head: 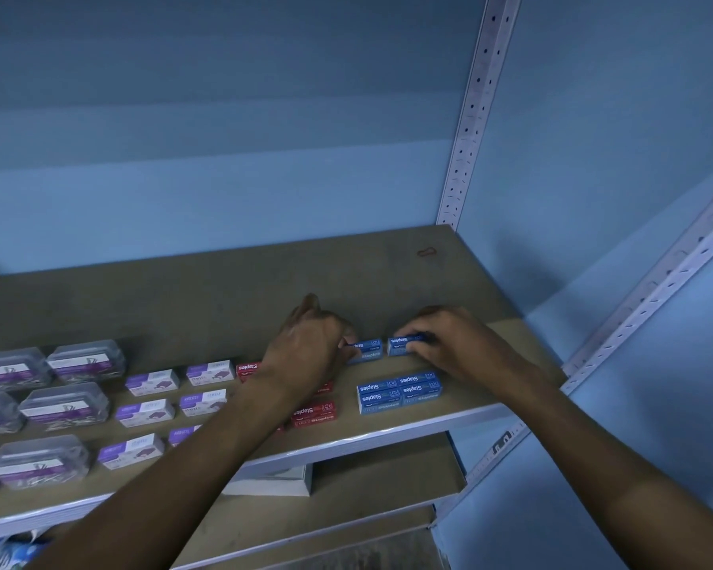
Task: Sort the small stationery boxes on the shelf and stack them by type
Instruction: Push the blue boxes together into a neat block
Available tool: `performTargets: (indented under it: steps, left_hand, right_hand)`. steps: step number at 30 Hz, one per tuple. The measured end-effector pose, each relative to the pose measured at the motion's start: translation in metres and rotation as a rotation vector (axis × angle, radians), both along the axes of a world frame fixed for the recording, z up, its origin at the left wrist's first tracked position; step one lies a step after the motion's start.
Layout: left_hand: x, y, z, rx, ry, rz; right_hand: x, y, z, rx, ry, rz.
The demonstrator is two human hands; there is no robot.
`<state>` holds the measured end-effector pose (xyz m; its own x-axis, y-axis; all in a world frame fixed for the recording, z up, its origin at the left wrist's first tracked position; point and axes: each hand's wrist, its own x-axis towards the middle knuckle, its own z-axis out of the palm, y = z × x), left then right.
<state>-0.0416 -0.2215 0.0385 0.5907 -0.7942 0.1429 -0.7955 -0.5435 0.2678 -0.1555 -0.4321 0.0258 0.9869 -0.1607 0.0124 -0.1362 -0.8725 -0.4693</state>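
Shelf, blue wall behind | left hand grip pinches blue staples box | right hand grip closed round adjacent blue staples box | stacked blue boxes nearer

From my seat, bare shelf board lay open toward twelve o'clock, right back to the wall. At nine o'clock, purple-and-white boxes and clear tubs crowded the way. The upright post closed off two o'clock, and stacked blue staple boxes blocked six.
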Motion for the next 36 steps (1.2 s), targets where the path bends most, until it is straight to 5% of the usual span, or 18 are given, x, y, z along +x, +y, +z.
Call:
performTargets:
  steps: [36]
  left_hand:
    - [-0.029,0.009,-0.005,0.036,0.123,-0.106]
  right_hand:
    - [-0.035,0.010,0.007,0.119,0.222,0.094]
